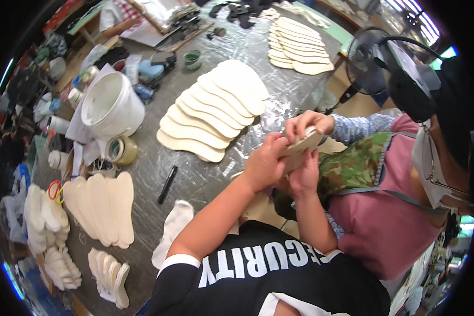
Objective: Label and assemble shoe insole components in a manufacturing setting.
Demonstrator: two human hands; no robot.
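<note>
We are working at a foil-covered table point(258, 52) crowded with fanned rows of cream insoles point(216, 108) — a white bucket point(110, 105) and tape roll point(122, 150) sitting left. Our left hand point(263, 163) and right hand point(304, 176) are both closing on one insole piece point(300, 149) between them — a co-worker's hand point(305, 124) is pinching its top.

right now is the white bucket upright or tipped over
Tipped. The white bucket lies on its side on the table, its round mouth facing the camera, so you see into it; it looks empty.
</note>
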